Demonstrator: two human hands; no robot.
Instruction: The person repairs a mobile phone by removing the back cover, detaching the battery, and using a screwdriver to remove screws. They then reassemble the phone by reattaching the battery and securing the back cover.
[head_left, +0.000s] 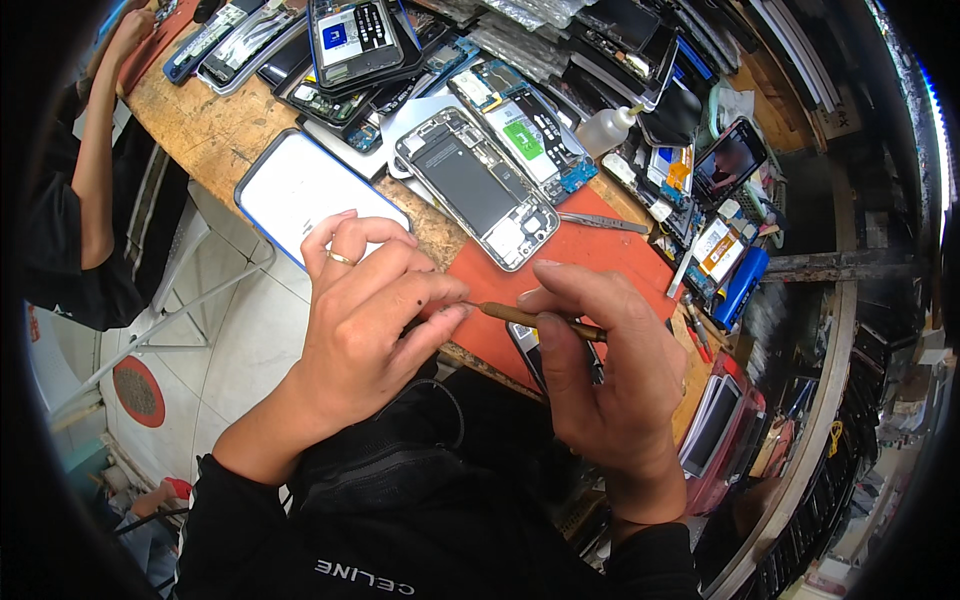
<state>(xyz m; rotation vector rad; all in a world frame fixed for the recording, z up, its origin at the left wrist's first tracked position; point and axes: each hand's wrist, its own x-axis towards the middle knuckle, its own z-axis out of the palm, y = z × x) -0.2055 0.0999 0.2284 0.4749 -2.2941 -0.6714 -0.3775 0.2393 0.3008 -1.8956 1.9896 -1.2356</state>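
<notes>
Phones [355, 45] crowd worktop [200, 125], bottle [603, 132] and tweezers [604, 221] near open phone [470, 180] beyond hands. Right hand [620, 370] grips tool [500, 312] over orange mat [605, 250], partly hiding another phone [525, 340]; left hand [365, 315] pinches at tip, contents unclear. Tiled floor [225, 320], co-worker's arm [93, 180] left.

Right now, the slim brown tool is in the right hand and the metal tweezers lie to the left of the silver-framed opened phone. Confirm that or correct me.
The side is wrong: in the head view, the metal tweezers lie to the right of the silver-framed opened phone. The slim brown tool is in the right hand, as you said.
</notes>
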